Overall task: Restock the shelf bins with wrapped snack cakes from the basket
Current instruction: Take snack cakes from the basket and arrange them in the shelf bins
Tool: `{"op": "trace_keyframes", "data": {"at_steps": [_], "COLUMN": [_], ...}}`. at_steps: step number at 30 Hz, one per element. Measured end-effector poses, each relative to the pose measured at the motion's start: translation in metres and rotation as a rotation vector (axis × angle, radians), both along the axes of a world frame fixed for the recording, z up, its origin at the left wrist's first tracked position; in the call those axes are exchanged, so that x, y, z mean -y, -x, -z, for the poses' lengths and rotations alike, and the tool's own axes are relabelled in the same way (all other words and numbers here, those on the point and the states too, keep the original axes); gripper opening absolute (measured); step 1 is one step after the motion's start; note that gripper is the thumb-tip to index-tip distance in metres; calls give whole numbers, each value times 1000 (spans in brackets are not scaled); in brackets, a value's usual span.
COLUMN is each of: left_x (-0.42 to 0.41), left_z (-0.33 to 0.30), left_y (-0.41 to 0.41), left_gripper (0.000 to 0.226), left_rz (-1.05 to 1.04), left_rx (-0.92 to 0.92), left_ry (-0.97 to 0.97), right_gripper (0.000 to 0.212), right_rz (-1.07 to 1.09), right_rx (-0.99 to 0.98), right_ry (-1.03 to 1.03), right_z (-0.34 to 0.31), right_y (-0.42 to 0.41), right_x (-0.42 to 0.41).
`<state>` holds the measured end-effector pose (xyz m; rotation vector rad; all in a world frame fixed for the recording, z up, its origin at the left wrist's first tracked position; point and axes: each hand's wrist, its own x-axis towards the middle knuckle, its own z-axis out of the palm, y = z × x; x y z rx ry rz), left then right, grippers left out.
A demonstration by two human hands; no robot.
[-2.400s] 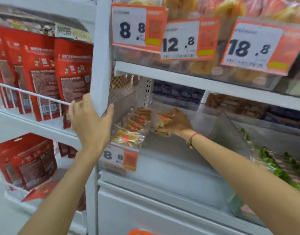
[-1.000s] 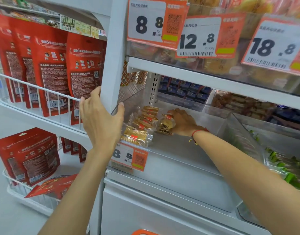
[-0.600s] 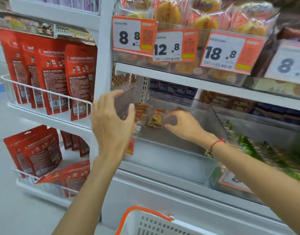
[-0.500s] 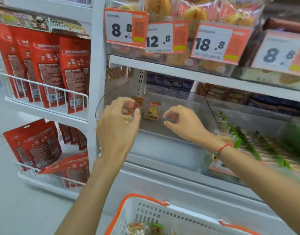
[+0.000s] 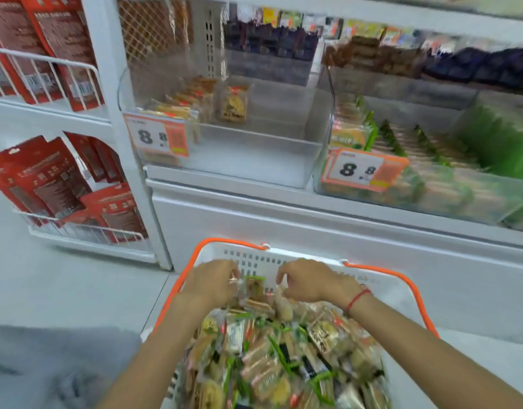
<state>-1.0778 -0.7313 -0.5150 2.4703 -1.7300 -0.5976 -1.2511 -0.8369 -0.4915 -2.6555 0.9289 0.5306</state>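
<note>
Both hands reach into the basket [image 5: 254, 255] of cakes [image 5: 284, 349] below the bin [image 5: 254, 160]: left hand [image 5: 210, 283] pinches a wrapper; right hand [image 5: 309, 280] curls, its grasp unclear.

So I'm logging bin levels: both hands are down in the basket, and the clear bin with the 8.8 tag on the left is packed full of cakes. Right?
Not quite. In the head view the left clear bin is mostly bare, with only a few wrapped cakes at its left side. Both the left hand and right hand are indeed down in the basket.
</note>
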Motion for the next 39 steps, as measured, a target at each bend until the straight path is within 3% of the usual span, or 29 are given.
{"op": "trace_keyframes", "data": {"at_steps": [4, 8, 13, 16, 21, 27, 31, 34, 39], "left_x": [-27, -43, -42, -38, -20, -1, 6, 11, 28], "left_z": [60, 83, 88, 89, 65, 8, -16, -41, -88], "left_y": [10, 19, 31, 34, 42, 45, 43, 46, 61], "left_gripper": [41, 44, 9, 3, 23, 41, 44, 31, 22], "left_rz": [130, 145, 45, 19, 77, 140, 31, -81, -22], "left_rx": [-150, -155, -145, -103, 20, -470, -738, -952, -1043], "left_ry": [-350, -325, -242, -265, -392, -494, -290, -23, 369], "right_gripper": [40, 83, 66, 60, 49, 42, 37, 34, 22], "right_rz": [50, 47, 49, 108, 325, 547, 609, 605, 480], "right_rx": [-36, -70, 67, 225, 350, 548, 741, 861, 1074], "right_ry": [-185, -527, -474, -475, -507, -730, -813, -726, -447], "right_z": [53, 80, 111, 113, 111, 66, 25, -10, -66], "right_y": [16, 24, 41, 54, 71, 71, 72, 74, 67], "right_x": [-24, -49, -61, -66, -67, -44, -29, -21, -10]}}
